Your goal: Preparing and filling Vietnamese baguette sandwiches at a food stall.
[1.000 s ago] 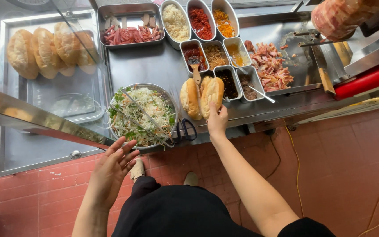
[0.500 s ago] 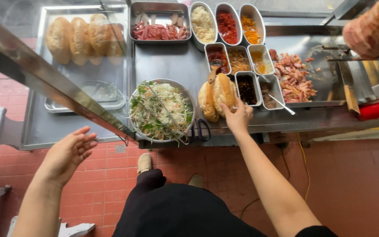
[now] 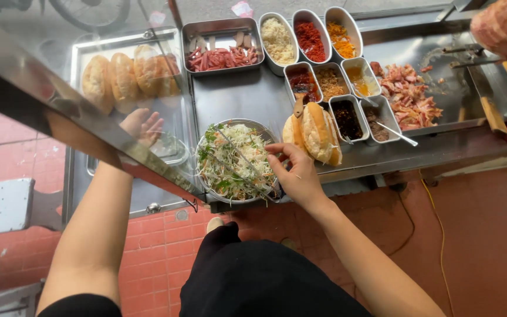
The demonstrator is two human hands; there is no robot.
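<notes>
1. The right hand [image 3: 300,176] rested on the tabletop [image 3: 236,97] edge, between the salad bowl [image 3: 234,161] and the split roll [image 3: 315,132]. Its fingers [image 3: 277,149] were curled and pinched around the near ends of metal tongs [image 3: 244,167] lying across the shredded salad.
2. The roll stood just beside that hand, cut open and leaning against the small sauce tubs [image 3: 347,117]. No filling showed in the cut from this angle, so the sandwich looked barely begun.
3. The left hand [image 3: 142,124] was raised behind the slanted glass panel [image 3: 89,126], fingers spread and holding nothing. It hovered near the tray of whole loaves [image 3: 127,79] and touched none of them.
4. Behind the bowl sat a tray of sliced sausage [image 3: 221,57], three long tubs of grated toppings [image 3: 311,38], and a heap of carved meat [image 3: 409,97] on the griddle.
5. Judged from this, the bread was split and set out and the tongs were in hand. No salad was lifted yet, and meat, sauce and toppings all appeared still to go in.
</notes>
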